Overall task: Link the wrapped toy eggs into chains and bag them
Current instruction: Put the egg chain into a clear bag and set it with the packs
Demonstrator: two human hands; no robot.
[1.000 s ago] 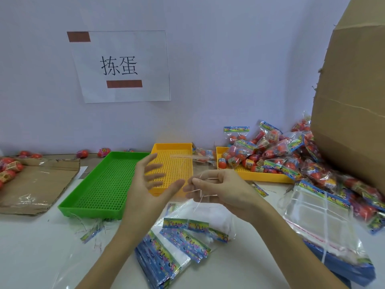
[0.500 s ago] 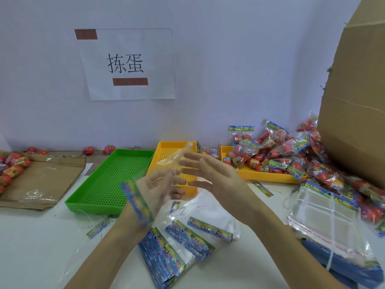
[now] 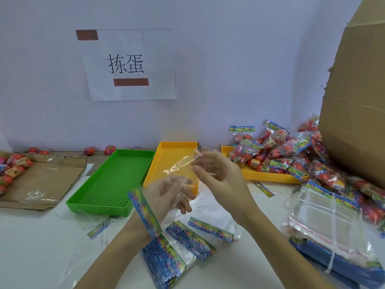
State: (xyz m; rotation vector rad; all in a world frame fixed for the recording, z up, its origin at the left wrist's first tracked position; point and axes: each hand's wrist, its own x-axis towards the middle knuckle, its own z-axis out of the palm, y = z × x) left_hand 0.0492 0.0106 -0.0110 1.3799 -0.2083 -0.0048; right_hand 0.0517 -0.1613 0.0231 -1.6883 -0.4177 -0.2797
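Observation:
My left hand [image 3: 168, 195] sits inside a clear plastic bag [image 3: 181, 165] with a colourful header strip [image 3: 145, 211] near my wrist; its fingers are loosely bent under the film. My right hand [image 3: 223, 176] pinches the bag's far end above the yellow tray [image 3: 173, 157]. Both hands are raised over the table. Bagged red toy eggs [image 3: 270, 155] are heaped on a second yellow tray [image 3: 268, 178] at the right. Loose wrapped eggs [image 3: 16, 165] lie at the far left.
A green perforated tray [image 3: 112, 180] stands left of the yellow one. Flat empty bags [image 3: 179, 255] lie below my hands, and a tied bundle of bags [image 3: 325, 226] is at the right. A large cardboard box [image 3: 358, 101] fills the right; a cardboard sheet [image 3: 41, 180] lies at the left.
My left hand has slid into the clear bag, which now covers it. My right hand moved from a thin strip to the bag's far end and holds it up.

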